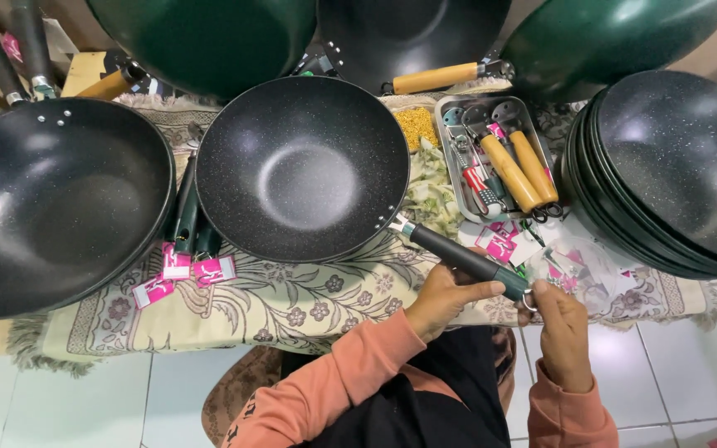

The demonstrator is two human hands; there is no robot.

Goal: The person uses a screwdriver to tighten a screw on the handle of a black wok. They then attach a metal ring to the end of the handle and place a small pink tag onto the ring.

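At the bottom of the frame lies a floor of pale square tiles [85,398], and above it a cream floral-patterned cloth with a fringed edge [292,303] covers the tabletop that carries the cookware.

The left hand [441,294], in a salmon-orange sleeve, has its fingers closed around the lower end of the dark green handle [458,257] of the black speckled non-stick wok [302,166]. The right hand [562,328] sits just right of it, its fingertips pinched on the small metal hanging ring [528,299] at the handle's tip. The wok rests upright at the centre of the frame, bowl open to the camera, with two rivets near the rim where the handle joins, and its handle points toward the lower right.

Three pink tags [178,270] lie on the cloth at the lower left of this wok, beside several dark green handles. More pink tags lie right of the hands near a clear plastic bag [578,265].

At the left sits a second black wok [51,199]; at the right stands a stack of black woks [674,174], its count unclear. Between them a rectangular steel tray [458,178] holds two wooden handles [524,170] and metal fittings, with a small container of yellow screws [416,124] beside it.

Along the top edge three dark green wok undersides [209,37] lean, one with a wooden handle.
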